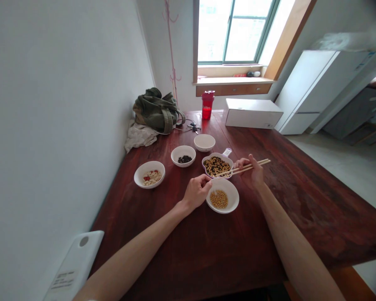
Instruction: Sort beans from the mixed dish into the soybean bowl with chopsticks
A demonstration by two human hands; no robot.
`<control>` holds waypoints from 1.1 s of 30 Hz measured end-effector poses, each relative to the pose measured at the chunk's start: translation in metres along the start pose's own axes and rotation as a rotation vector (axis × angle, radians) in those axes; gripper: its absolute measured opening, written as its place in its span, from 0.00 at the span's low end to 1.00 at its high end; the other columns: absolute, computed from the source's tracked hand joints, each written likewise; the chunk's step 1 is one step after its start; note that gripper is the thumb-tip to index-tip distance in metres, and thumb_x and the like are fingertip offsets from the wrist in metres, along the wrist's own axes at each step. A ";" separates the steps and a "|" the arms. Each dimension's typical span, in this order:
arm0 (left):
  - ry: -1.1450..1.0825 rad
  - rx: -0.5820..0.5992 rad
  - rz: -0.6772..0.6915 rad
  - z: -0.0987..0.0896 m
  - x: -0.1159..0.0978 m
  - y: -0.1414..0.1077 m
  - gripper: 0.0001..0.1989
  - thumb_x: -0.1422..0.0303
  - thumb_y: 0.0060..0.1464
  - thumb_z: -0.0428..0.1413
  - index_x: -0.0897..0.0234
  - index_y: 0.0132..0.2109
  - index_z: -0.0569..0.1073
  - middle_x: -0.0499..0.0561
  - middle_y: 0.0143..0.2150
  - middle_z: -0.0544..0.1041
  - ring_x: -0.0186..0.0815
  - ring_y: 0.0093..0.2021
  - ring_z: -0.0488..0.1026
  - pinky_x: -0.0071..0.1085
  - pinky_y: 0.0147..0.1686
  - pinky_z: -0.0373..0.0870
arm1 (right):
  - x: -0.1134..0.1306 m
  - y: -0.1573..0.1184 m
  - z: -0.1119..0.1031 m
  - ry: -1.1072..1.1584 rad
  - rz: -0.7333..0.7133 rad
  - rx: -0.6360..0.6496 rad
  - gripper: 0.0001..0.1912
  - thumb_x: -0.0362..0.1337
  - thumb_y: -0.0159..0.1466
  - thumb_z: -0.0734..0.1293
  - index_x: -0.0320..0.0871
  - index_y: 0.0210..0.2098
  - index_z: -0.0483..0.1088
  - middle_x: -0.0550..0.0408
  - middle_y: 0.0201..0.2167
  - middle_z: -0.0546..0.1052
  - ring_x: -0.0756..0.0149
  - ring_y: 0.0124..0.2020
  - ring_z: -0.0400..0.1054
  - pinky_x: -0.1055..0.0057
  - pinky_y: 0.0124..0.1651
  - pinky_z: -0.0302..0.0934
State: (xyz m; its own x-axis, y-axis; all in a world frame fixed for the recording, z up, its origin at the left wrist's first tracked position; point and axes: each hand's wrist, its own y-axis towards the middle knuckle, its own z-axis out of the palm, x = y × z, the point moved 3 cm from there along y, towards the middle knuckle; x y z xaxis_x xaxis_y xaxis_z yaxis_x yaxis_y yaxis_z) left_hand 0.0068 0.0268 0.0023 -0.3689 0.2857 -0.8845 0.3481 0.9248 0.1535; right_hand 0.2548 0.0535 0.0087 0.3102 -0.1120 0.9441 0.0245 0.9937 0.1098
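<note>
My right hand (252, 171) grips a pair of chopsticks (247, 167), their tips over the near edge of a purple-rimmed dish with a short handle (227, 152). That dish holds mixed yellow and black beans (217, 165). Just in front of it stands a white bowl (232, 204) with yellow beans (219, 199) inside. My left hand (198, 192) is closed at this bowl's left rim, fingers curled, and seems to hold the rim. Farther left are a white bowl with black beans (184, 159) and a white bowl with pale pieces and red bits (152, 177).
Another white bowl (204, 143) stands behind the dish. At the back of the dark red table (175, 242) are a green bag (156, 110), keys (194, 127), a red shaker bottle (207, 104) and a white box (252, 113). A wall runs along the left.
</note>
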 end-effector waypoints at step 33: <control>-0.005 0.006 0.000 0.000 0.000 0.000 0.13 0.63 0.62 0.54 0.66 0.40 0.81 0.51 0.33 0.81 0.33 0.30 0.72 0.27 0.31 0.65 | -0.026 0.008 -0.012 -0.360 -0.134 -0.237 0.36 0.68 0.66 0.58 0.45 0.21 0.74 0.55 0.18 0.72 0.68 0.19 0.60 0.67 0.23 0.51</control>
State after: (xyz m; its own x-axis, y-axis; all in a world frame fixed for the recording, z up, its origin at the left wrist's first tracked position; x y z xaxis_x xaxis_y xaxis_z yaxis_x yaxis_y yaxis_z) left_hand 0.0070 0.0270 0.0022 -0.3650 0.2845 -0.8865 0.3535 0.9232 0.1507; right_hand 0.2587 0.0649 -0.0188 -0.0597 -0.1947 0.9790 0.2721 0.9405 0.2036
